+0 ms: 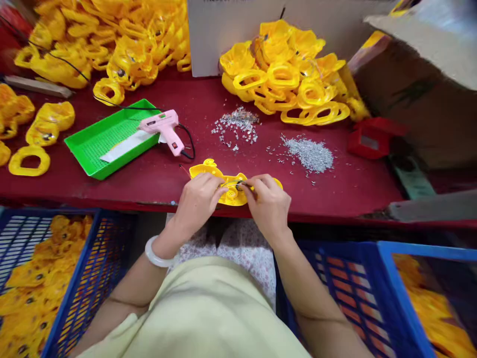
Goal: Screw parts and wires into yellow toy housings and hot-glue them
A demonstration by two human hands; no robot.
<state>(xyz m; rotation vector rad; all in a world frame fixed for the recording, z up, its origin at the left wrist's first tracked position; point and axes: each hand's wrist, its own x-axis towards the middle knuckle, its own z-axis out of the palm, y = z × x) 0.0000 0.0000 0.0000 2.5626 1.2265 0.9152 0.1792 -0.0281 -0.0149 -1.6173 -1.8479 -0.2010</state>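
A yellow plastic toy shell lies hollow side up at the table's front edge, between my hands. My left hand is closed in a pinch over its left part, at one end of a thin dark wire. My right hand pinches the wire's other end, beside a small dark round part in the shell. Both hands cover parts of the shell, and the fingertips partly hide the wire. A short red wire sticks out at the shell's left.
A pink glue gun rests on a green tray. Behind the shell lie small clear pieces and silver screws. Yellow shells are heaped at the back. A red box stands right; blue crates flank me.
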